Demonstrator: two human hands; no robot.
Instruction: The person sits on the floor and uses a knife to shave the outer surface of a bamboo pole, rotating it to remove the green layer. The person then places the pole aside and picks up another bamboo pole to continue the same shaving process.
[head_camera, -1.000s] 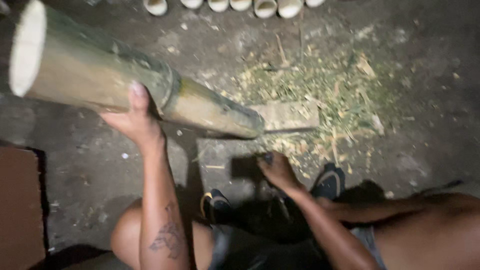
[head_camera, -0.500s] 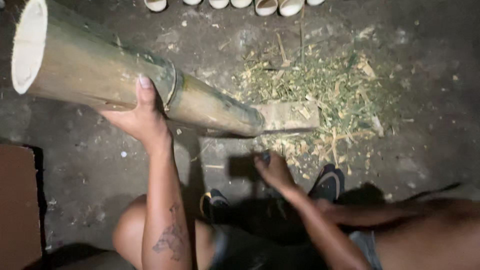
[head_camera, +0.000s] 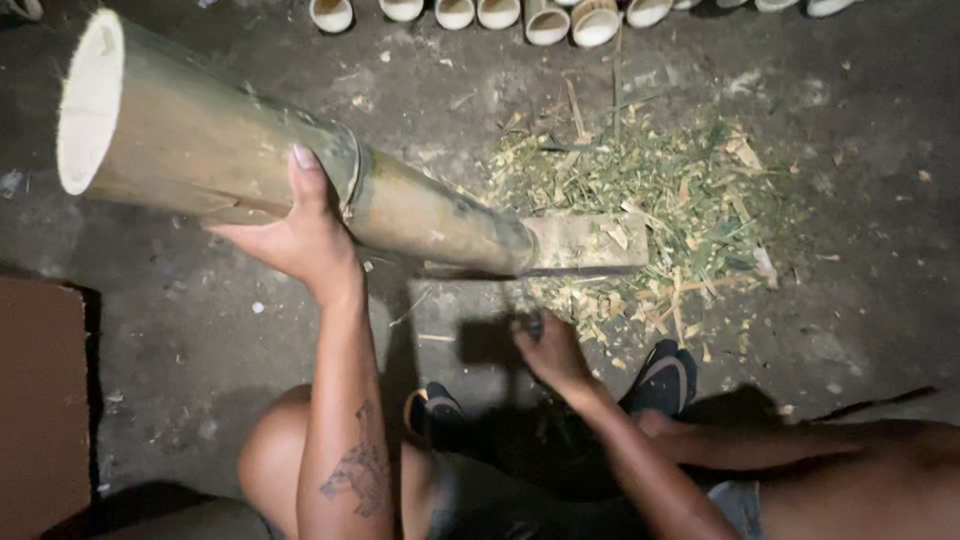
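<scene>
A thick, hollow green bamboo pole (head_camera: 270, 170) slants from upper left down to a pale wooden block (head_camera: 590, 242), which props its far end steady. The left hand (head_camera: 295, 235) cups it from underneath, fingers wrapped near the node. The right hand (head_camera: 552, 352) closes around a dark tool handle (head_camera: 532, 325) near the sandals (head_camera: 660, 378), beside green bamboo shavings (head_camera: 660, 200).

I'm squatting on a rough, dirty concrete floor (head_camera: 200, 360) under pretty harsh light, with dark shadows around my feet. A pile of green and pale shavings (head_camera: 660, 210) is scattered out front. Beyond that pile sits a row of short cut tube sections (head_camera: 500, 14), and well left of it a brown board (head_camera: 40, 400).
</scene>
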